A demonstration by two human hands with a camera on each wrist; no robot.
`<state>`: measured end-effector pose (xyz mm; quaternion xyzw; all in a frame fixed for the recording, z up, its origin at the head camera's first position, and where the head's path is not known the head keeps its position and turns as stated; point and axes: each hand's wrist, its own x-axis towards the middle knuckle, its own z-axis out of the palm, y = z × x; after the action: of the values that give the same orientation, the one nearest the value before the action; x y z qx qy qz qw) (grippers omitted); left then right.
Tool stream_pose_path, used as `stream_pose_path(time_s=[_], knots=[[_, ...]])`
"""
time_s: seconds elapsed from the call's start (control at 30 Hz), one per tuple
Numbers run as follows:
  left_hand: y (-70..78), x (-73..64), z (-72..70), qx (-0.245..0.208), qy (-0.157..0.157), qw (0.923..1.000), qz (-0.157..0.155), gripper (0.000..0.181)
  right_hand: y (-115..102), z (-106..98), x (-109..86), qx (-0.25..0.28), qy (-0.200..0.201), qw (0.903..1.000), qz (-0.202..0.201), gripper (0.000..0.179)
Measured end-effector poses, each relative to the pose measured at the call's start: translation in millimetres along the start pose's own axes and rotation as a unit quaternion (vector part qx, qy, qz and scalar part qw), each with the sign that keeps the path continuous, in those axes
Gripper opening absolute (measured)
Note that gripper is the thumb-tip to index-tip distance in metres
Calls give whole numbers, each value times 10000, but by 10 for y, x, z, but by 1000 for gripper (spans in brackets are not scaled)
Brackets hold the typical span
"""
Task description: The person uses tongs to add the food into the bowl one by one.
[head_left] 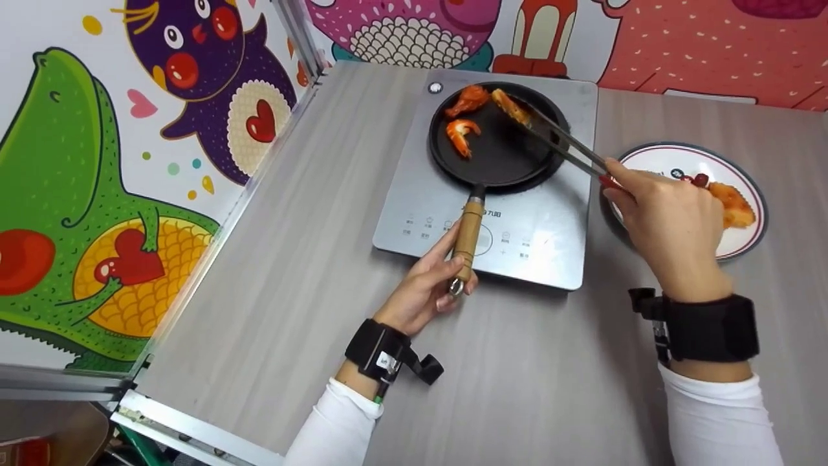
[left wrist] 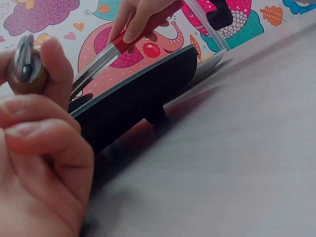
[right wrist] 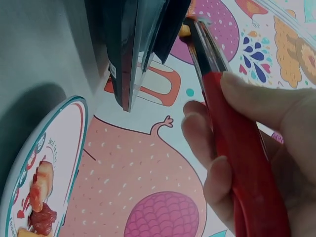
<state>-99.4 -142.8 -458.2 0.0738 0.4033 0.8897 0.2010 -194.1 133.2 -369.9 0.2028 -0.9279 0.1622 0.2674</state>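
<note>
My left hand (head_left: 424,288) grips the wooden handle (head_left: 469,239) of a black frying pan (head_left: 498,152). My right hand (head_left: 673,217) holds red-handled metal tongs (right wrist: 237,148), their tips at a browned piece of food (head_left: 511,109) near the pan's far side. Left of that piece, a reddish drumstick (head_left: 467,101) lies by the rim, with an orange shrimp (head_left: 461,137) just below it. In the left wrist view the butt of the handle (left wrist: 27,71) shows between the fingers.
Under the pan is a silver induction cooktop (head_left: 414,213). To its right stands a white plate (head_left: 653,155) with a golden piece of food (head_left: 734,206) and small red bits (head_left: 700,180). Walls with cartoon animals (head_left: 155,194) border the table at the left and back.
</note>
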Motion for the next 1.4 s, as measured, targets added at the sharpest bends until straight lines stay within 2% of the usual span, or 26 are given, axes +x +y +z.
stream_pose_path(time_s=[0.27, 0.6, 0.9, 1.23, 1.4], knots=[[-3, 7, -4, 16, 11, 10000, 11, 55, -41, 95, 59, -64, 294, 9995, 116, 36], [-2, 5, -21, -97, 15, 10000, -14, 58, -80, 171, 62, -176, 332, 9993, 57, 34], [-5, 17, -14, -116, -126, 9999, 8, 58, -106, 121, 55, -256, 265, 9992, 161, 35], [4, 16, -1, -16, -53, 10000, -16, 58, -110, 57, 46, -82, 115, 9998, 155, 42], [-2, 5, -13, -114, -51, 9999, -5, 57, -110, -9, 40, -152, 26, 9998, 149, 48]])
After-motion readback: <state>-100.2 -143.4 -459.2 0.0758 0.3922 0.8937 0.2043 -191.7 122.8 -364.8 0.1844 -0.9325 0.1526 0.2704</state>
